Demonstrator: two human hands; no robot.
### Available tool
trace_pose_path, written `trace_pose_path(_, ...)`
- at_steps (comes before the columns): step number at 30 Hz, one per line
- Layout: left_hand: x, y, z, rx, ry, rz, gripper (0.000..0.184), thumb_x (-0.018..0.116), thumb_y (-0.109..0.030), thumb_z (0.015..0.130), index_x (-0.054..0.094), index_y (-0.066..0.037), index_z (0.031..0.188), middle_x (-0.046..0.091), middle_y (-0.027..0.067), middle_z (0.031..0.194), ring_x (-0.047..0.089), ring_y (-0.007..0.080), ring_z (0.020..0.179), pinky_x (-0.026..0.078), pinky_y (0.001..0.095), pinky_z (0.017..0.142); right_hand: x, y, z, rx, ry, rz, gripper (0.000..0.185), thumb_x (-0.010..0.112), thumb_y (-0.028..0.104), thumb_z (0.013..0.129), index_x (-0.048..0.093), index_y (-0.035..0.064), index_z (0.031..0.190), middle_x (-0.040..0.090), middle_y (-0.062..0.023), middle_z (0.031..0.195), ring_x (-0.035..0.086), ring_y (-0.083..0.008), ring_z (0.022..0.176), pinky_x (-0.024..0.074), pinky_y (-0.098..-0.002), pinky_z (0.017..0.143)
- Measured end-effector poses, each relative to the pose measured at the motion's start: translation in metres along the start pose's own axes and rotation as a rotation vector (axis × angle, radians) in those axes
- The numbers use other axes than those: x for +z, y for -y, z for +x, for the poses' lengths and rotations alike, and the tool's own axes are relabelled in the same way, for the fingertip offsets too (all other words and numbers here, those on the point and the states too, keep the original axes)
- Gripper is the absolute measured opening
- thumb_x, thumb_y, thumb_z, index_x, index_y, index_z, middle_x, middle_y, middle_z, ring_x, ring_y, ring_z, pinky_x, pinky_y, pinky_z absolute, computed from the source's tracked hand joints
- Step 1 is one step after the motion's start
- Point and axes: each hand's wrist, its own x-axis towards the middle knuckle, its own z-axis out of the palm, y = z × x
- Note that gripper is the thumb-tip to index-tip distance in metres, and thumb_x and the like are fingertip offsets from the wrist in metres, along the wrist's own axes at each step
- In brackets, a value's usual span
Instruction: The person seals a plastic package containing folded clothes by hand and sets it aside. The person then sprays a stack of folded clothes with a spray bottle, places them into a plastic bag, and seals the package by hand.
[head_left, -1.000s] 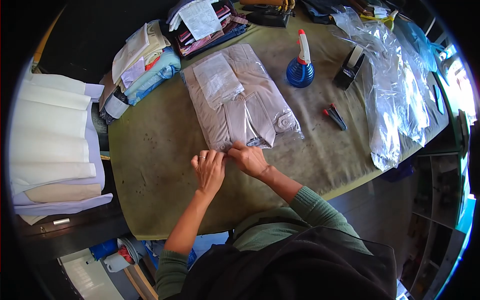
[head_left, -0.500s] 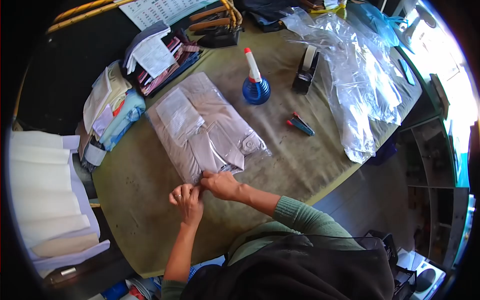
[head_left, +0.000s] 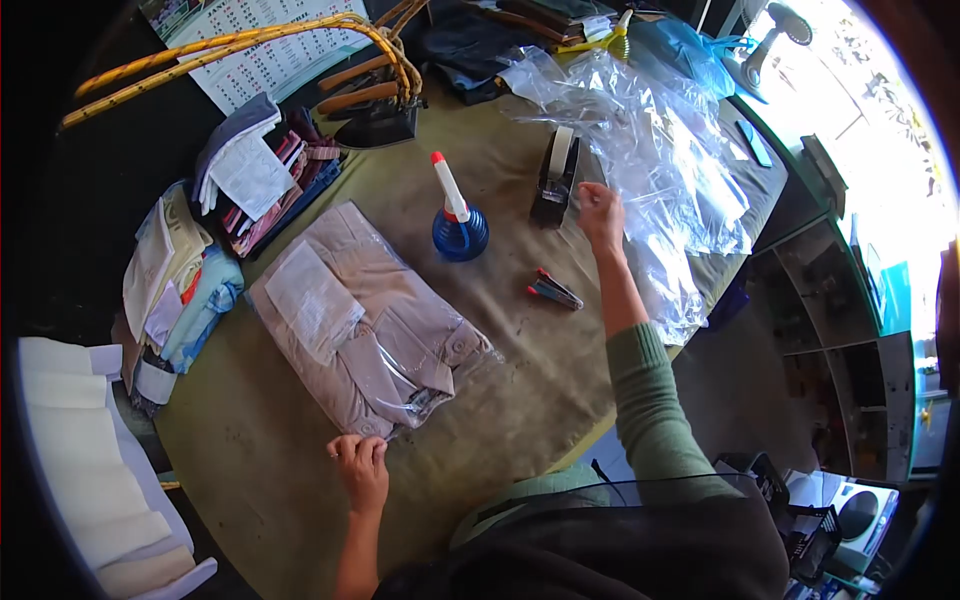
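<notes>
Reaching right hand (head_left: pixel 602 214): has left the near edge of the bagged garment (head_left: pixel 410 285) and is just right of the tape dispenser (head_left: pixel 553 185); fingers curled, cannot tell whether they pinch anything.
Left hand (head_left: pixel 362 470): now alone at that near edge, fingers pressed together, seemingly pinching the plastic.
Bagged garment: flat on the tabletop (head_left: pixel 240 405), left of centre, bearing a paper slip (head_left: pixel 312 300).
Stapler (head_left: pixel 556 290): between right hand and garment.
Clear plastic (head_left: pixel 680 175): spread close on the right, crowding that hand.
Spray bottle (head_left: pixel 460 235): upright, left of the dispenser.
</notes>
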Motion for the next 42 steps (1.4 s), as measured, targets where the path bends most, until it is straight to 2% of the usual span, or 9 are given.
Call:
trace_pose_path(2, -0.003, -0.003, 0.002, -0.016, 0.008, -0.013, 0.008, 0.064, -0.019, 0.078, 0.062, -0.011, 0.077, 0.048, 0.0061, 0.082, 0.045, 0.0263, 0.088, 0.036, 0.0413, 0.081, 0.006, -0.009, 0.012, 0.114, 0.148, -0.052, 0.024, 0.06, 0.021, 0.086, 0.068, 0.0022, 0.099, 0.06, -0.0054, 0.069, 0.06, -0.0143, 0.059, 0.0566, -0.0313, 0.049)
trace_pose_path(9, -0.004, -0.003, 0.003, -0.029, 0.028, -0.029, 0.008, 0.067, -0.016, 0.075, 0.062, -0.01, 0.076, 0.046, 0.0069, 0.083, 0.042, 0.0281, 0.088, 0.037, 0.0412, 0.078, 0.022, 0.02, 0.016, 0.527, 0.275, 0.323, 0.033, 0.063, 0.026, 0.084, 0.065, -0.0048, 0.094, 0.06, -0.0104, 0.086, 0.061, -0.0209, 0.075, 0.0589, -0.0405, 0.058)
trace_pose_path(18, -0.003, -0.004, 0.004, -0.053, 0.019, -0.019, 0.006, 0.068, -0.014, 0.073, 0.063, -0.012, 0.075, 0.047, 0.0051, 0.082, 0.044, 0.0283, 0.088, 0.039, 0.041, 0.076, 0.022, 0.05, 0.012, 0.527, 0.076, 0.497, 0.025, 0.072, 0.02, 0.076, 0.066, -0.0032, 0.08, 0.061, -0.0077, 0.07, 0.059, -0.0174, 0.055, 0.056, -0.0395, 0.046)
trace_pose_path(23, -0.003, -0.005, 0.005, -0.056, 0.021, -0.025, 0.007, 0.068, -0.016, 0.074, 0.063, -0.011, 0.075, 0.047, 0.0055, 0.082, 0.043, 0.0282, 0.088, 0.039, 0.0405, 0.076, 0.025, 0.05, 0.003, 0.451, -0.016, 0.544, 0.013, 0.065, 0.014, 0.065, 0.064, 0.0002, 0.064, 0.056, -0.0034, 0.059, 0.054, -0.0124, 0.05, 0.049, -0.0278, 0.042)
trace_pose_path(30, -0.005, -0.008, 0.006, -0.072, 0.033, -0.019, 0.007, 0.069, -0.013, 0.071, 0.063, -0.012, 0.075, 0.048, 0.0054, 0.082, 0.044, 0.0283, 0.088, 0.039, 0.0402, 0.077, 0.041, 0.046, -0.017, 0.316, -0.231, 0.678, 0.009, 0.059, 0.007, 0.064, 0.06, -0.0022, 0.063, 0.053, -0.0074, 0.082, 0.054, -0.0144, 0.062, 0.0518, -0.0307, 0.051)
trace_pose_path(31, -0.005, -0.007, 0.006, -0.073, 0.033, -0.023, 0.007, 0.069, -0.014, 0.072, 0.063, -0.011, 0.075, 0.047, 0.0056, 0.081, 0.043, 0.0282, 0.088, 0.039, 0.0406, 0.077, 0.041, 0.044, -0.019, 0.334, -0.193, 0.722, 0.011, 0.063, 0.007, 0.064, 0.058, -0.0025, 0.061, 0.051, -0.0078, 0.094, 0.054, -0.0146, 0.066, 0.0525, -0.0305, 0.056)
trace_pose_path(35, -0.003, -0.007, 0.005, -0.072, 0.02, -0.024, 0.008, 0.069, -0.015, 0.072, 0.062, -0.01, 0.074, 0.046, 0.006, 0.081, 0.042, 0.028, 0.088, 0.038, 0.0414, 0.077, 0.061, 0.016, -0.029, 0.208, -0.247, 0.549, 0.024, 0.068, 0.016, 0.066, 0.057, -0.0033, 0.059, 0.05, -0.0122, 0.096, 0.046, -0.0247, 0.101, 0.0373, -0.0349, 0.085)
trace_pose_path(38, -0.003, -0.007, 0.005, -0.07, 0.014, -0.017, 0.008, 0.069, -0.014, 0.073, 0.062, -0.01, 0.074, 0.046, 0.006, 0.081, 0.042, 0.028, 0.088, 0.037, 0.0413, 0.077, 0.056, 0.032, -0.051, 0.213, -0.321, 0.283, 0.025, 0.071, 0.022, 0.068, 0.064, -0.0015, 0.064, 0.05, -0.0141, 0.102, 0.047, -0.0246, 0.099, 0.0382, -0.0343, 0.082)
trace_pose_path(42, -0.002, -0.007, 0.005, -0.075, 0.017, -0.025, 0.008, 0.069, -0.013, 0.073, 0.062, -0.01, 0.074, 0.046, 0.0061, 0.082, 0.042, 0.028, 0.088, 0.037, 0.0414, 0.078, 0.067, -0.005, -0.054, 0.337, -0.206, 0.448, 0.028, 0.073, 0.025, 0.072, 0.066, -0.0013, 0.067, 0.059, -0.0099, 0.075, 0.053, -0.02, 0.074, 0.0423, -0.0338, 0.07)
